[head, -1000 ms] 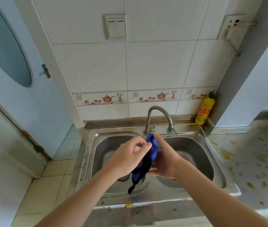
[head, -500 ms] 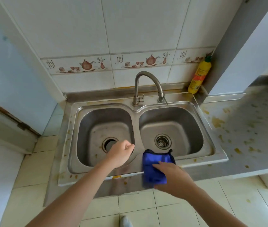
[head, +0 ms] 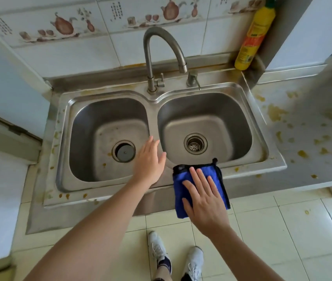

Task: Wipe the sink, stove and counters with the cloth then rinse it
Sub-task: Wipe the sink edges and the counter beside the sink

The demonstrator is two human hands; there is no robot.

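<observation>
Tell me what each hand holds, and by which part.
Neither grips anything. The right hand lies flat, fingers spread, on the blue cloth at the sink's front rim. The left hand is open and empty.

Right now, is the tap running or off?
Off. No water falls from the faucet spout, and both sink basins look dry of flow.

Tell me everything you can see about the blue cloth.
The blue cloth looks like plush microfiber with dark edging and a small dark loop at one corner. It lies folded flat over the sink's front rim, below the right basin, its lower part hanging past the edge. The right hand presses flat on it, fingers spread.
</observation>
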